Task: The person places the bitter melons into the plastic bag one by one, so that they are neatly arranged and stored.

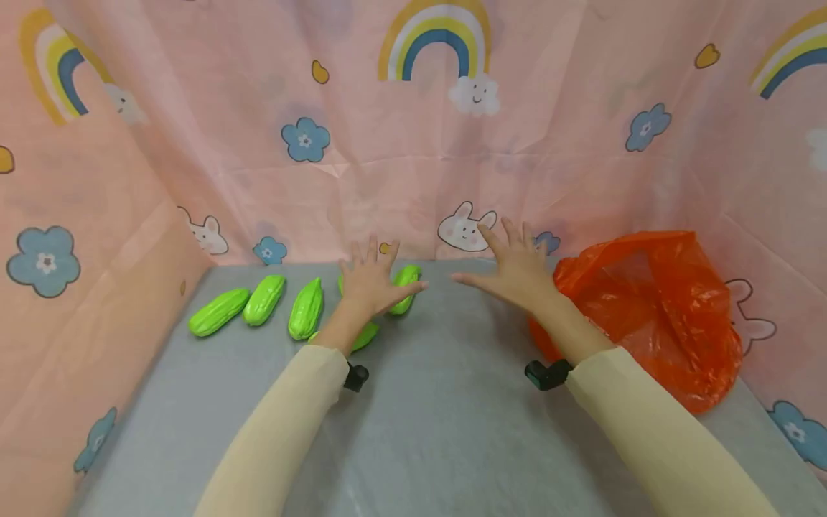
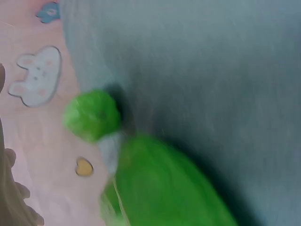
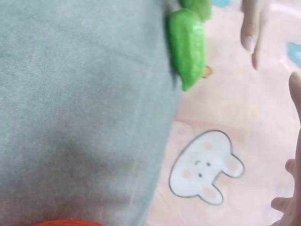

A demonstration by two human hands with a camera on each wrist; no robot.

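Observation:
My left hand [image 1: 373,281] is raised over the grey surface with its fingers spread, holding nothing. Below and around it lie bright green, ridged vegetables resembling bitter melons, one on its right [image 1: 405,289] and one on its left [image 1: 306,309]; it partly hides others in the head view. A large green vegetable [image 2: 164,188] fills the lower part of the blurred left wrist view. With fingers and thumb apart, my right hand [image 1: 520,273] also holds nothing. It hovers just left of an orange-red plastic bag [image 1: 652,309], whose mouth gapes.
Two more green vegetables, one slanted [image 1: 218,312] and one beside it [image 1: 264,300], lie at the far left of the grey cloth [image 1: 439,431]. Pink printed sheeting [image 1: 388,143] stands along the back and both sides.

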